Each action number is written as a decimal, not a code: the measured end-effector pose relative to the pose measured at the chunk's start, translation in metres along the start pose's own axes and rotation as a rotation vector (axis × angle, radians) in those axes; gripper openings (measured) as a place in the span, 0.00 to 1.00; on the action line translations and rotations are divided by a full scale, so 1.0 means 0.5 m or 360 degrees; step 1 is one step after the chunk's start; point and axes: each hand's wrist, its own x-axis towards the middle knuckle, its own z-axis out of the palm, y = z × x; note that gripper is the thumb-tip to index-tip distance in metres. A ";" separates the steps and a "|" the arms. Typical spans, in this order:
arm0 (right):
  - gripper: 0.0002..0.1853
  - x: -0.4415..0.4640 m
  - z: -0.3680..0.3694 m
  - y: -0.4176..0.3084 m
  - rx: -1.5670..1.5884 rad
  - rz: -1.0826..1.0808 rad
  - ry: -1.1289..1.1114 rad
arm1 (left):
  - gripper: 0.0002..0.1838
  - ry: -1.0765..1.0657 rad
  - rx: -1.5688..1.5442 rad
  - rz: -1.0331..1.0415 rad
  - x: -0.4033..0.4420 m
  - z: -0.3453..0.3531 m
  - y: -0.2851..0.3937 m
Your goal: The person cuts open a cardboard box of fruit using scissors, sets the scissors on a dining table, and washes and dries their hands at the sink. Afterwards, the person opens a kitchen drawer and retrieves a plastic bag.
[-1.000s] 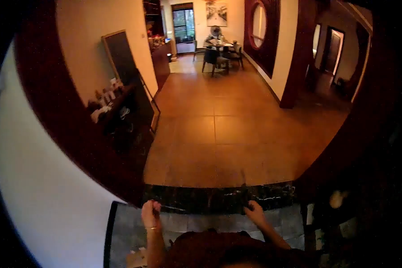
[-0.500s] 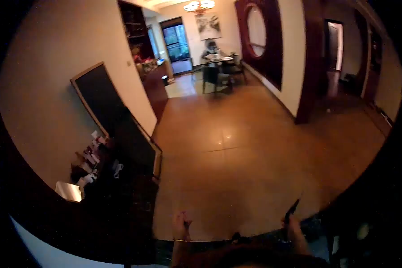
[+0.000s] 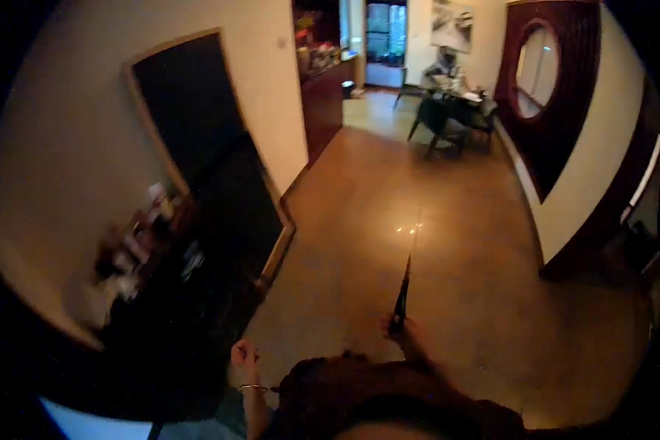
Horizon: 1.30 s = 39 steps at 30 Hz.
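My right hand [image 3: 397, 328] grips a long, slender, dark pointed tool [image 3: 402, 297] at its thick end. The tool's thin tip points forward over the floor; its exact kind is too dim to tell. Lower and to the left is my left hand [image 3: 245, 353], its fingers curled in and nothing visible in them. A thin bracelet [image 3: 253, 387] circles the left wrist. That hand is nearest the dark cluttered surface at the left.
A large dark board with a wooden frame [image 3: 220, 40] leans against the left wall, behind assorted small items [image 3: 136, 246]. Glossy tiled floor [image 3: 359, 191] stretches ahead to a dark chair [image 3: 436, 121] and a dining table [image 3: 466, 94]. A wall with a round opening [image 3: 539, 70] stands at the right.
The view has turned right and moved forward. My right hand with the pointed tool has swung leftward and up to mid-view. My left hand has shifted slightly left.
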 end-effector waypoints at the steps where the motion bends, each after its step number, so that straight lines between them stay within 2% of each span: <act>1: 0.19 0.043 -0.039 -0.031 0.0009 -0.0022 0.0064 | 0.11 -0.0116 -0.0008 0.0155 0.085 0.084 -0.028; 2: 0.21 0.072 -0.081 -0.055 0.0023 -0.0021 0.0138 | 0.12 -0.0231 -0.0005 0.0292 0.141 0.158 -0.040; 3: 0.21 0.112 -0.130 -0.068 0.0023 -0.0170 0.0141 | 0.13 -0.0421 -0.0080 0.0291 0.203 0.248 0.011; 5: 0.23 0.210 -0.287 -0.074 0.0901 -0.0277 -0.0365 | 0.15 -0.0850 -0.0196 0.0259 0.310 0.456 0.164; 7: 0.19 0.237 -0.268 -0.156 0.1006 -0.0446 0.0030 | 0.14 -0.1259 -0.0395 0.0220 0.376 0.636 0.266; 8: 0.14 0.203 -0.176 -0.253 0.0208 -0.0561 0.0930 | 0.13 -0.1435 -0.0533 0.0202 0.393 0.704 0.305; 11: 0.15 0.373 -0.330 -0.254 0.0304 -0.0849 0.0929 | 0.16 -0.1743 -0.0762 0.0343 0.470 0.948 0.386; 12: 0.16 0.447 -0.341 -0.305 0.0291 -0.0799 0.0973 | 0.18 -0.1811 -0.0712 0.0311 0.506 1.039 0.399; 14: 0.18 0.522 -0.290 -0.385 0.0232 -0.0673 0.1054 | 0.23 -0.1911 -0.0624 0.0226 0.528 1.118 0.368; 16: 0.22 0.653 -0.266 -0.523 0.0157 -0.0544 0.0700 | 0.29 -0.2340 -0.0856 -0.0009 0.628 1.294 0.247; 18: 0.28 0.804 -0.243 -0.605 0.0146 -0.0345 0.0303 | 0.34 -0.2423 -0.0809 -0.0036 0.726 1.400 0.278; 19: 0.31 0.871 -0.235 -0.644 0.0157 -0.0187 0.0116 | 0.36 -0.2292 -0.0695 0.0013 0.725 1.410 0.367; 21: 0.36 1.039 -0.213 -0.691 -0.0007 0.0093 -0.0220 | 0.39 -0.2061 -0.0797 -0.0119 0.765 1.457 0.405; 22: 0.35 1.137 -0.237 -0.667 0.0201 0.0263 -0.0596 | 0.39 -0.1943 -0.1015 -0.0260 0.804 1.480 0.386; 23: 0.33 1.209 -0.194 -0.706 0.0345 0.0267 -0.0869 | 0.39 -0.1798 -0.1230 -0.0394 0.844 1.519 0.380; 24: 0.32 1.270 -0.175 -0.721 0.0308 0.0438 -0.0931 | 0.37 -0.1779 -0.1299 -0.0451 0.882 1.548 0.376; 27: 0.29 1.457 -0.144 -0.796 0.0291 0.0752 -0.0988 | 0.32 -0.1635 -0.1402 -0.0525 1.013 1.660 0.367; 28: 0.28 1.487 -0.131 -0.830 0.0368 0.0808 -0.0835 | 0.30 -0.1562 -0.1365 -0.0504 1.058 1.711 0.343; 30: 0.27 1.582 -0.122 -0.889 0.0418 0.0795 -0.0733 | 0.27 -0.1461 -0.1275 -0.0480 1.156 1.810 0.331; 32: 0.25 1.695 -0.125 -0.953 0.0356 0.0668 -0.0829 | 0.24 -0.1398 -0.1178 -0.0477 1.248 1.907 0.356; 35: 0.31 1.911 -0.179 -1.061 0.0169 0.0539 -0.0915 | 0.22 -0.1488 -0.1113 -0.0270 1.391 2.083 0.409; 39: 0.30 2.092 -0.277 -1.145 0.0252 0.0377 -0.0698 | 0.18 -0.1827 -0.1124 -0.0492 1.525 2.332 0.510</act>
